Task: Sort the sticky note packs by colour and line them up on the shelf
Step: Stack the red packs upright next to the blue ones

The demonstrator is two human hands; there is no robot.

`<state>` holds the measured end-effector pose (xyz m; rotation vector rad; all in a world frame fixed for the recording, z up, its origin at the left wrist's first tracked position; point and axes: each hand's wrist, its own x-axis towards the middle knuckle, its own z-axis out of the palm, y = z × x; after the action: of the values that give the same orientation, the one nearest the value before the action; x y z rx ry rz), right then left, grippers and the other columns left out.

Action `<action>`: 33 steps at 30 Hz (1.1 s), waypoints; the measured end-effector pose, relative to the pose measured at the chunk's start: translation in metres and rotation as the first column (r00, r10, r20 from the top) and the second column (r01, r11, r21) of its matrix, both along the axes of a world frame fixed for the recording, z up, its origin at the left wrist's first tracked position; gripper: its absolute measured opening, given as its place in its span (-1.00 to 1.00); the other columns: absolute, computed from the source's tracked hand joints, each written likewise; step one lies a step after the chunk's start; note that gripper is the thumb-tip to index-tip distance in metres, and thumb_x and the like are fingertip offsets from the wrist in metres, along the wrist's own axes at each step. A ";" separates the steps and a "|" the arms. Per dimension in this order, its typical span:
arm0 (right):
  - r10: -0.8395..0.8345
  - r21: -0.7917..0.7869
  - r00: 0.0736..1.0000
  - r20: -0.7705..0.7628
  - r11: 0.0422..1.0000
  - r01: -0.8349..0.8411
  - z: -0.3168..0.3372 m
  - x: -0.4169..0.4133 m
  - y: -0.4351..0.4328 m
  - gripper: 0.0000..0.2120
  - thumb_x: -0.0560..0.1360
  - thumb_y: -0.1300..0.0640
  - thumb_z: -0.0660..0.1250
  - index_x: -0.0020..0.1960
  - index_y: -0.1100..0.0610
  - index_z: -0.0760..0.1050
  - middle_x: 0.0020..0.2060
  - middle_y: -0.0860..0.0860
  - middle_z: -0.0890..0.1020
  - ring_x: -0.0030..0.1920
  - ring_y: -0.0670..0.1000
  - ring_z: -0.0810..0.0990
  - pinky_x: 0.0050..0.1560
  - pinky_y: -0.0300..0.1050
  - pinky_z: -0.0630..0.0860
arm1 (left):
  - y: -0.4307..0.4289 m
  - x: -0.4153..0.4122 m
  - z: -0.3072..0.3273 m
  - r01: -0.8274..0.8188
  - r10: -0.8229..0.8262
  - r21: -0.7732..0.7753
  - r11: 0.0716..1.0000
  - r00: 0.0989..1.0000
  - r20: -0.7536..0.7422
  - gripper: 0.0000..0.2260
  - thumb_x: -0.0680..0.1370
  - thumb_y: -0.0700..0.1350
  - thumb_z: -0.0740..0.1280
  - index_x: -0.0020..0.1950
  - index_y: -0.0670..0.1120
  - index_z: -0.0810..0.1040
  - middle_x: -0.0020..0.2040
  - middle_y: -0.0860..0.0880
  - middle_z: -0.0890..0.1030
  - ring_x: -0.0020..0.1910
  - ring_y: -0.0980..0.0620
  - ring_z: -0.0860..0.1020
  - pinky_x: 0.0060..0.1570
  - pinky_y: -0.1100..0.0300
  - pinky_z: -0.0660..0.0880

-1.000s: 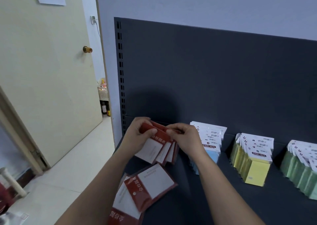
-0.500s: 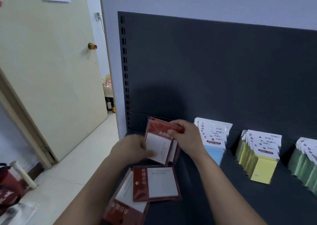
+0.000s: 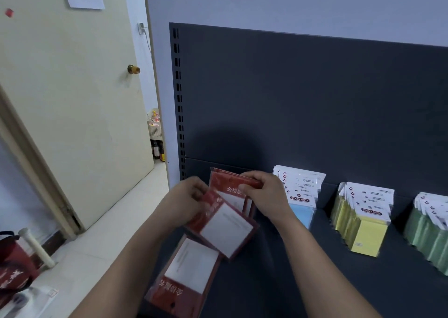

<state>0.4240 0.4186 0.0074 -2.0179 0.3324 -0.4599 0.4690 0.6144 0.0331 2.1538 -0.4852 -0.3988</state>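
Observation:
Several red sticky note packs stand upright [image 3: 232, 191] at the left end of the dark shelf [image 3: 278, 281]. My right hand [image 3: 264, 196] grips their top edge. My left hand [image 3: 186, 201] holds another red pack [image 3: 225, 230], tilted, just in front of that row. One more red pack [image 3: 186, 276] lies flat near the shelf's front left. To the right stand rows of blue packs [image 3: 301, 203], yellow packs [image 3: 363, 225] and green packs [image 3: 429, 230].
A dark back panel [image 3: 303, 104] rises behind the shelf. A cream door [image 3: 72, 104] stands open on the left above pale floor tiles. A red bag [image 3: 14, 266] and a white tube sit at the lower left.
My left hand has picked a red pack up from the shelf and raised it toward the upright red row. My right hand still steadies that row.

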 end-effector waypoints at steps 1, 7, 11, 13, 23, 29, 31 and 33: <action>0.005 0.005 1.000 -0.005 1.000 -0.005 0.000 -0.001 0.000 -0.82 0.41 0.22 0.46 -0.02 0.01 0.66 -0.15 -0.13 0.69 -0.09 -0.15 0.64 0.00 -0.20 0.54 | -0.004 0.000 0.002 -0.045 0.050 -0.050 0.998 0.995 0.091 -0.85 0.50 -0.19 0.38 -0.10 0.05 0.48 -0.09 0.08 0.62 -0.11 0.11 0.60 -0.17 0.22 0.56; 0.052 0.118 0.999 0.013 0.992 -0.053 0.003 -0.006 0.001 -0.90 0.51 0.09 0.38 -0.10 0.05 0.67 -0.18 -0.08 0.71 -0.09 -0.11 0.65 0.02 -0.15 0.56 | -0.027 0.007 -0.010 0.063 -0.093 0.068 0.996 0.697 0.711 -0.82 0.53 -0.15 0.33 0.07 0.06 0.64 -0.05 0.13 0.58 0.01 0.10 0.47 0.11 0.11 0.39; 0.090 0.191 0.996 0.003 0.977 -0.089 0.005 -0.012 0.003 -0.80 0.52 -0.07 0.35 -0.07 0.03 0.66 -0.15 -0.07 0.71 -0.05 -0.09 0.66 0.08 -0.12 0.56 | -0.038 0.010 -0.028 0.073 -0.080 0.042 0.996 0.658 0.749 -0.82 0.51 -0.15 0.36 0.08 0.04 0.62 -0.05 0.10 0.53 -0.02 0.11 0.42 0.09 0.11 0.38; 0.119 0.138 0.993 0.009 0.983 -0.119 0.002 -0.014 0.002 -0.87 0.44 0.01 0.47 -0.03 -0.01 0.65 -0.14 -0.08 0.71 -0.06 -0.09 0.66 0.09 -0.05 0.57 | -0.039 0.010 -0.035 0.015 -0.002 -0.011 1.000 0.682 0.732 -0.85 0.48 -0.12 0.40 0.04 0.02 0.59 -0.04 0.11 0.50 -0.01 0.14 0.37 0.09 0.12 0.40; 0.028 -0.017 0.999 -0.019 0.999 -0.028 -0.006 -0.012 0.007 -0.82 0.44 0.14 0.44 -0.01 -0.08 0.62 -0.13 -0.16 0.68 -0.05 -0.14 0.63 0.07 0.04 0.58 | 0.017 0.003 -0.026 0.190 -0.219 0.551 0.812 0.976 -0.013 -0.72 0.37 0.04 0.50 -0.02 0.02 0.50 -0.02 0.06 0.56 -0.05 0.10 0.52 -0.07 0.22 0.47; 0.006 -0.011 1.000 -0.030 1.000 -0.006 -0.006 -0.011 0.010 -0.81 0.43 0.13 0.44 -0.05 -0.15 0.60 -0.13 -0.18 0.67 -0.03 -0.13 0.62 0.10 0.07 0.56 | 0.019 -0.011 -0.042 0.302 -0.424 0.725 0.619 0.906 -0.016 -0.52 0.28 0.14 0.53 0.04 0.08 0.38 0.09 0.08 0.46 0.04 0.07 0.38 0.03 0.14 0.26; 0.007 -0.016 1.000 -0.025 1.000 -0.008 -0.006 -0.012 0.011 -0.80 0.44 0.15 0.43 -0.05 -0.15 0.60 -0.12 -0.16 0.67 -0.02 -0.13 0.62 0.11 0.06 0.56 | 0.021 -0.010 -0.042 0.339 -0.370 0.660 0.670 0.924 -0.099 -0.58 0.30 0.09 0.54 0.04 0.05 0.46 0.04 0.08 0.49 0.00 0.08 0.44 -0.03 0.19 0.33; 0.018 -0.016 1.000 -0.018 1.000 -0.018 -0.006 -0.014 0.011 -0.81 0.44 0.17 0.43 -0.03 -0.11 0.61 -0.12 -0.15 0.68 -0.02 -0.12 0.62 0.11 0.04 0.56 | 0.025 -0.009 -0.038 0.372 -0.362 0.564 0.737 0.922 -0.136 -0.67 0.35 0.01 0.52 0.03 0.03 0.50 0.02 0.08 0.54 0.00 0.09 0.51 -0.06 0.22 0.42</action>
<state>0.4102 0.4297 0.0018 -2.0404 0.3221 -0.4351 0.4600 0.6397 -0.0049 2.6378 -0.8794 -0.8848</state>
